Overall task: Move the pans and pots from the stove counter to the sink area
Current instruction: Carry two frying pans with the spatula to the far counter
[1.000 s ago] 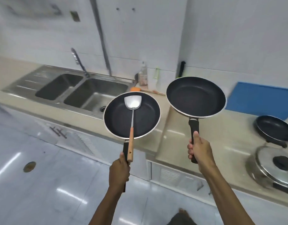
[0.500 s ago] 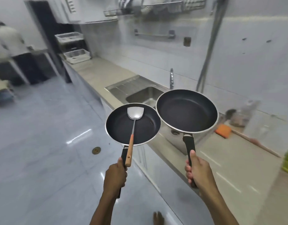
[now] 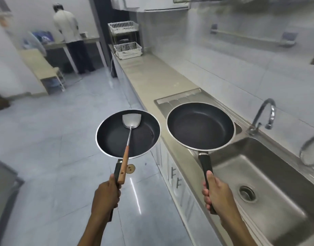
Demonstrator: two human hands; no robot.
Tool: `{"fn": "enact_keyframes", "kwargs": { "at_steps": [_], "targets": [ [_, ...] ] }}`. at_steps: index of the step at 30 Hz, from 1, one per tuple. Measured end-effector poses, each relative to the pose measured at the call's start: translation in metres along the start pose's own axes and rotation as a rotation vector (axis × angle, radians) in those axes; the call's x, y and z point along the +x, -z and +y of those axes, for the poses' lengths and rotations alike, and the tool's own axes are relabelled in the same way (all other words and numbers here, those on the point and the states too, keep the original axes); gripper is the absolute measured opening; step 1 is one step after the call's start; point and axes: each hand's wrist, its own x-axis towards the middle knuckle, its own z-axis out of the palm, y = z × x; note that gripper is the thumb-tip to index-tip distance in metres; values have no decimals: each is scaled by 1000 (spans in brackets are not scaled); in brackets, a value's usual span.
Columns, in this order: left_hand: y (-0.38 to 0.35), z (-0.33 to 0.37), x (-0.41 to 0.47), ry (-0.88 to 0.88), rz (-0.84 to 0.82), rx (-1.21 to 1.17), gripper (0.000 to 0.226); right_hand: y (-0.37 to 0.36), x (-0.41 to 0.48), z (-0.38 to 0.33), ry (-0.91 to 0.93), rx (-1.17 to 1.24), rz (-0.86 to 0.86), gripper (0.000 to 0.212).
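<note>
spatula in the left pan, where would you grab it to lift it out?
By the wooden handle, from above and the near side. The spatula lies blade-down in the left pan, its shaft angling up over the near rim, so the handle sticks out free. The left hand already pinches its end against the pan handle, so probably take it just above that.
</note>
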Motion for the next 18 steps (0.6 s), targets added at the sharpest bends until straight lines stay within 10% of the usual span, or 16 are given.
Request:
{"fn": "enact_keyframes", "kwargs": {
  "at_steps": [18],
  "targets": [
    [10, 191, 432, -118, -65, -50, 60, -298, 312, -155, -11, 20, 43, 50]
  ]
}}
